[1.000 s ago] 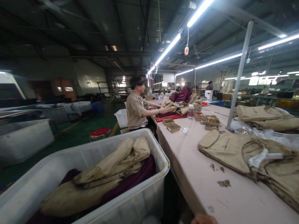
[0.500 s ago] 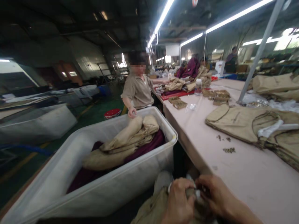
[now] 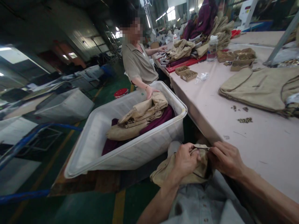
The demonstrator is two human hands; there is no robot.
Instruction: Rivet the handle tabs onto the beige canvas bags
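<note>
A khaki garment (image 3: pixel 163 170) lies gathered over my lap, below the table's edge. My left hand (image 3: pixel 187 157) is closed on a fold of it, fingers curled round the cloth. Beside it, my right hand (image 3: pixel 225 157) pinches the end of the same strip of cloth, which stretches between the two hands. Whether a small part sits between the right fingertips is hidden. On the pink table (image 3: pixel 257 149) to the right lie small metal pieces (image 3: pixel 244 120) in a cluster and another khaki garment (image 3: pixel 254 87).
A white plastic tub (image 3: pixel 130 161) with khaki and purple garments (image 3: pixel 140 116) stands on my left. Across it, a co-worker (image 3: pixel 140 62) has one hand on those garments. Small boxes of metal parts (image 3: pixel 189 75), a clear bottle (image 3: pixel 212 48) and piled clothing (image 3: pixel 182 49) occupy the table's far part.
The view has tilted downward, so my hands and lap show higher in the picture. The co-worker's hand has come down onto the garments in the tub. Both my hands keep hold of the cloth.
</note>
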